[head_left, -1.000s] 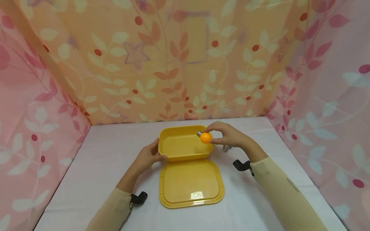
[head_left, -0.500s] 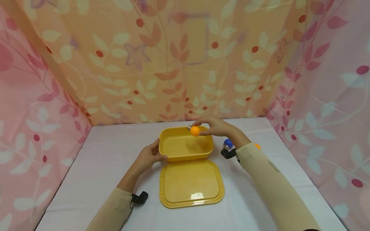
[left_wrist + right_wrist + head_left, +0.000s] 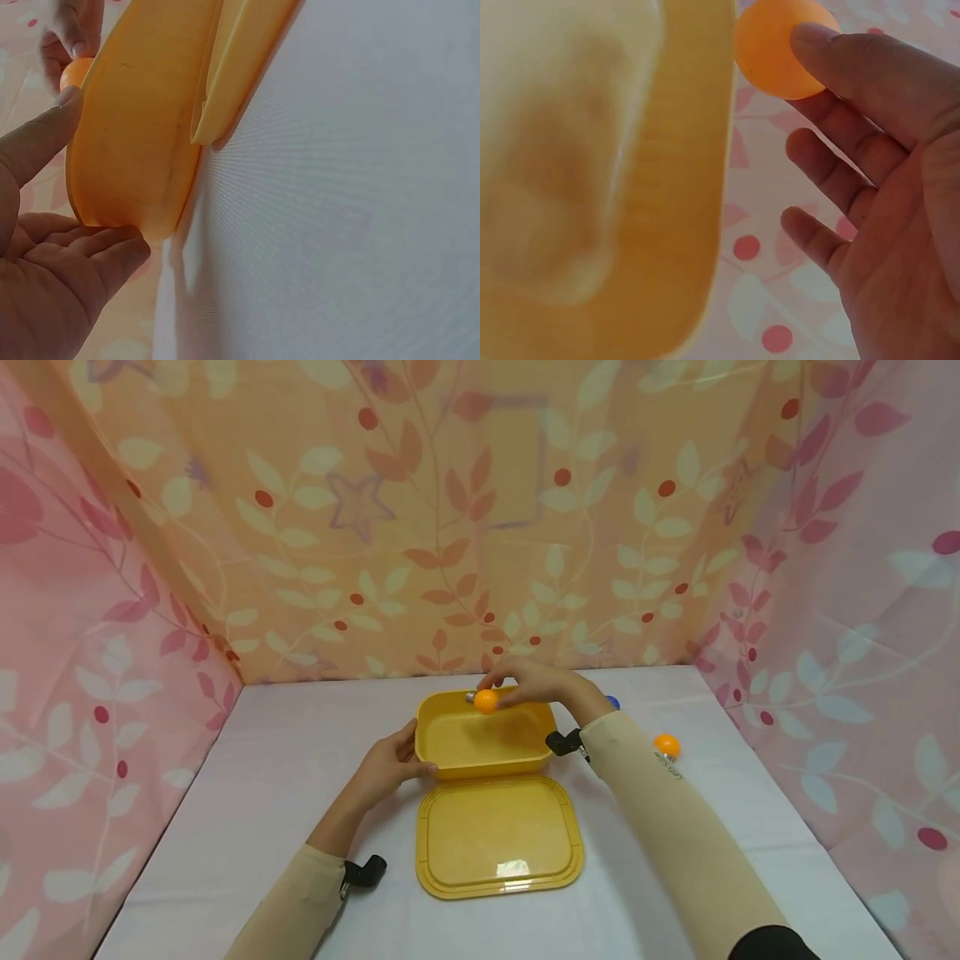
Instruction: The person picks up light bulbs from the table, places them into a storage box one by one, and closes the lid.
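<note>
My right hand (image 3: 534, 681) pinches an orange light bulb (image 3: 486, 702) between thumb and fingers, above the far part of an open yellow plastic box (image 3: 487, 769). The bulb's metal screw base points left. In the right wrist view the thumb (image 3: 870, 79) presses on the orange globe, while the other fingers spread loosely below. My left hand (image 3: 386, 764) holds the box by its left end. In the left wrist view, that thumb (image 3: 45, 135) lies at the rim and the fingers (image 3: 112, 251) bend against the end wall. Inside the box I see only bare yellow floor.
In front of the box, a yellow lid (image 3: 498, 837) lies flat on the white table. Right of the right forearm is another orange bulb (image 3: 667, 746). A blue bulb (image 3: 613, 702) peeks out behind that arm. Patterned cloth walls (image 3: 465, 527) enclose the back and sides.
My right hand has carried the orange bulb leftward and a little farther back over the box. The forearm's shift uncovers the other orange bulb. My left hand has kept its hold.
</note>
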A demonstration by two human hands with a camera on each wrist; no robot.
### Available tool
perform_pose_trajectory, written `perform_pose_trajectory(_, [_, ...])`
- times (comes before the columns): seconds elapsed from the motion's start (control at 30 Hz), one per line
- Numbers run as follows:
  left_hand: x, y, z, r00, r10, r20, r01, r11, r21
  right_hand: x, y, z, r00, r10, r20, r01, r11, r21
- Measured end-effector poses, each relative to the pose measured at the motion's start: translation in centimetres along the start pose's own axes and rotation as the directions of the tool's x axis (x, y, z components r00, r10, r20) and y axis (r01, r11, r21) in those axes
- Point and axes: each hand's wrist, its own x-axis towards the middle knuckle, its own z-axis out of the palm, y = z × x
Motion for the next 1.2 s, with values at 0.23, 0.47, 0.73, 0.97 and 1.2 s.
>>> perform_pose_trajectory(0.23, [0.0, 0.3, -0.1, 1.0, -0.002, 0.011, 0.002, 1.0, -0.013, 2.3, 0.0, 1.2, 1.0, 0.0, 0.029, 0.002, 0.999, -0.052])
perform_pose_trajectory(0.47, [0.0, 0.4, 0.1, 1.0, 0.0, 0.019, 0.001, 0.999, -0.043, 3.8, 0.3, 2.2, 0.999, 0.032, 0.028, -0.029, 0.993, -0.115])
perform_pose_trajectory(0.73, [0.0, 0.8, 0.4, 1.0, -0.002, 0.025, 0.003, 0.998, -0.061, 5.4, 0.3, 3.2, 0.998, -0.021, 0.058, 0.034, 0.974, -0.223])
perform_pose_trajectory(0.97, [0.0, 0.8, 0.1, 1.0, 0.012, 0.019, -0.011, 0.999, -0.053, 6.8, -0.4, 4.3, 0.994, -0.067, 0.089, 0.088, 0.963, -0.255])
perform_pose_trajectory(1.2, [-0.2, 0.4, -0.1, 1.0, 0.004, 0.011, -0.004, 0.999, -0.044, 7.6, -0.6, 5.1, 0.993, -0.039, 0.114, 0.07, 0.956, -0.283])
